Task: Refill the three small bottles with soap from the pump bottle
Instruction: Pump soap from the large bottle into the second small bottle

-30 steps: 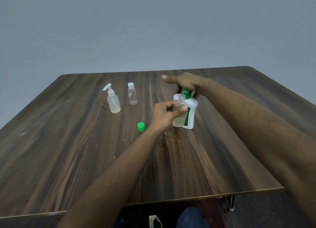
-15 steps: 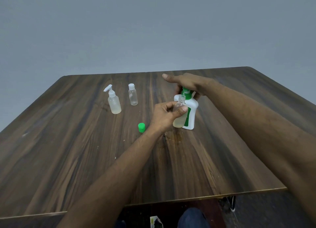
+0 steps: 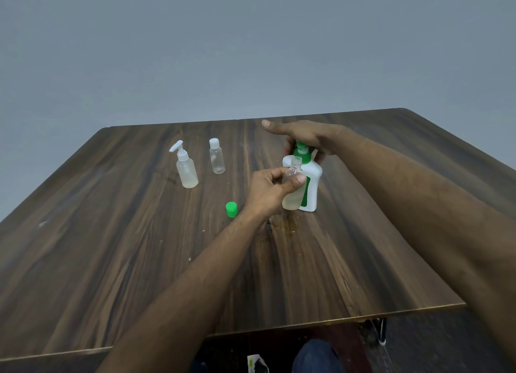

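One uncapped bottle (image 3: 291,189) in left hand (image 3: 269,191), right hand (image 3: 303,135) atop pump bottle (image 3: 311,188)

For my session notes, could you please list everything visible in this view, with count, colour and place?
Pump bottle: one, white with green pump and label, standing right of centre on the table.
Open small bottle: one, clear, pale liquid in its lower part, held in front of the pump bottle.
Small pump bottle: one, clear with white pump, standing far left.
Capped small bottle: one, clear with white cap, standing right of it.
Cap: one, green, lying left of the left hand.
Table: one, dark wood.
Wall: grey, behind.
Left hand: grips the open small bottle.
Right hand: rests on the green pump head.
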Demonstrator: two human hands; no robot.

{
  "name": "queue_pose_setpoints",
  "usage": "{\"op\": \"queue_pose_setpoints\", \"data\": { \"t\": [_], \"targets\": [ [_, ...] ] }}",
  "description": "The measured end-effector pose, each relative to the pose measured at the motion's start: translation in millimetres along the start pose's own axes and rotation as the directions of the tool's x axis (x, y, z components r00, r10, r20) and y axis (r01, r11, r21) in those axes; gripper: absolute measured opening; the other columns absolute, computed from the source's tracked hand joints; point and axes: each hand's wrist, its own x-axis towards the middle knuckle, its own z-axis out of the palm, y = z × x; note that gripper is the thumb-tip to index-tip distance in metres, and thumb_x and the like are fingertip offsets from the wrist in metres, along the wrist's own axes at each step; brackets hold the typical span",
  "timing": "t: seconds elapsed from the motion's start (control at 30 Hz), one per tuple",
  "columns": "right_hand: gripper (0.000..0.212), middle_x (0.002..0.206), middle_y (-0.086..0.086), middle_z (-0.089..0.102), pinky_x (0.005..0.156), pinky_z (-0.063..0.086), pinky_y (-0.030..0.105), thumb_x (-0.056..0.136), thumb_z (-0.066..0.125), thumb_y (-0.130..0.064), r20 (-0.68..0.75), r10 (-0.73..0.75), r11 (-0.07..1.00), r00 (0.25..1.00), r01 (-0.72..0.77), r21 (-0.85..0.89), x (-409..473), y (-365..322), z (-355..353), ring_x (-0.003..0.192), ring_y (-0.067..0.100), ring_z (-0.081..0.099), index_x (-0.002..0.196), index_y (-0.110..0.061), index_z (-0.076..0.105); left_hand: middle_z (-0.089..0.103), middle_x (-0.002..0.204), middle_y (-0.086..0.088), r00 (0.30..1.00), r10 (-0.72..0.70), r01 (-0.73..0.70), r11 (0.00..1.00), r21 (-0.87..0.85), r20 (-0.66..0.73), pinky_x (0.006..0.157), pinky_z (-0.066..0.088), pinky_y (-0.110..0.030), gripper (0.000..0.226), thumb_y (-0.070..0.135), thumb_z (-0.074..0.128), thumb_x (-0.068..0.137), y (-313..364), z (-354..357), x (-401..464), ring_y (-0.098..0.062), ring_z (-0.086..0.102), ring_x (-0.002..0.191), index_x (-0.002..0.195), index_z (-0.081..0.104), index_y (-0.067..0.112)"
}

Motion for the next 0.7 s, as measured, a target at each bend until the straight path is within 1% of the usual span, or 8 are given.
{"op": "queue_pose_setpoints", "data": {
  "t": [0.1,0.2,0.33,0.4,0.47,0.6,0.7],
  "targets": [
    [0.091,0.086,0.012,0.076,0.08,0.059,0.045,0.074,0.047,-0.092,-0.032,-0.013,1.0,0.999,0.012,-0.012,4.3,1.5,3.8,0.083,0.029,0.073,0.08,-0.006,0.077,0.074,0.079,0.007,1.0,0.002,-0.002,1.0,-0.003,0.0,0.066,0.053,-0.017,0.01,0.009,0.076,0.082,-0.7,-0.9,0.8,-0.002,0.068,0.073,0.092,0.074,0.009],
    [0.085,0.082,0.009,0.076,0.075,0.059,0.042,0.078,0.049,-0.088,-0.069,-0.026,1.0,0.997,0.026,-0.002,7.3,5.9,6.3,0.083,0.028,0.074,0.078,-0.007,0.077,0.075,0.077,0.009,1.0,0.013,-0.013,1.0,-0.008,0.004,0.066,0.054,-0.016,0.009,0.009,0.076,0.082,-0.6,-0.3,1.4,-0.001,0.069,0.073,0.091,0.075,0.01],
    [0.092,0.085,0.008,0.077,0.075,0.058,0.043,0.073,0.044,-0.093,-0.059,-0.029,1.0,0.998,0.029,-0.004,6.1,5.6,5.9,0.085,0.028,0.073,0.08,-0.008,0.078,0.074,0.081,0.006,1.0,0.018,-0.018,1.0,-0.003,-0.005,0.067,0.053,-0.016,0.014,0.01,0.076,0.082,-0.3,0.0,2.4,-0.001,0.068,0.075,0.095,0.075,0.007],
    [0.095,0.079,0.006,0.076,0.07,0.056,0.04,0.07,0.04,-0.097,-0.04,-0.019,1.0,0.999,0.019,0.007,3.6,3.7,1.9,0.082,0.026,0.073,0.079,-0.01,0.078,0.074,0.081,0.005,1.0,0.019,-0.019,1.0,0.001,-0.001,0.067,0.053,-0.016,0.016,0.01,0.076,0.082,-0.9,0.0,2.7,-0.001,0.068,0.075,0.097,0.075,0.006],
    [0.097,0.074,0.005,0.075,0.068,0.055,0.038,0.069,0.038,-0.099,-0.016,-0.009,1.0,1.0,0.009,0.004,1.9,2.0,-0.6,0.079,0.025,0.072,0.077,-0.011,0.078,0.075,0.079,0.009,1.0,0.017,-0.017,1.0,-0.001,0.0,0.066,0.052,-0.015,0.013,0.009,0.076,0.082,-1.2,-1.2,2.4,0.0,0.068,0.074,0.094,0.075,0.008],
    [0.095,0.082,0.009,0.075,0.075,0.058,0.042,0.069,0.042,-0.097,-0.016,-0.007,1.0,1.0,0.007,-0.01,2.7,1.9,0.5,0.081,0.027,0.072,0.077,-0.01,0.077,0.074,0.076,0.009,1.0,0.016,-0.016,1.0,-0.007,0.002,0.064,0.051,-0.016,0.011,0.01,0.076,0.082,-2.7,-1.6,2.8,-0.001,0.068,0.072,0.093,0.074,0.009],
    [0.09,0.082,0.008,0.076,0.079,0.059,0.044,0.072,0.046,-0.093,-0.051,-0.026,1.0,0.998,0.025,-0.018,5.4,4.4,4.6,0.082,0.028,0.073,0.076,-0.009,0.078,0.075,0.078,0.008,1.0,0.009,-0.009,1.0,-0.012,-0.002,0.065,0.051,-0.015,0.013,0.012,0.077,0.082,-1.9,-2.2,3.3,-0.002,0.069,0.074,0.094,0.075,0.009]
  ]
}}
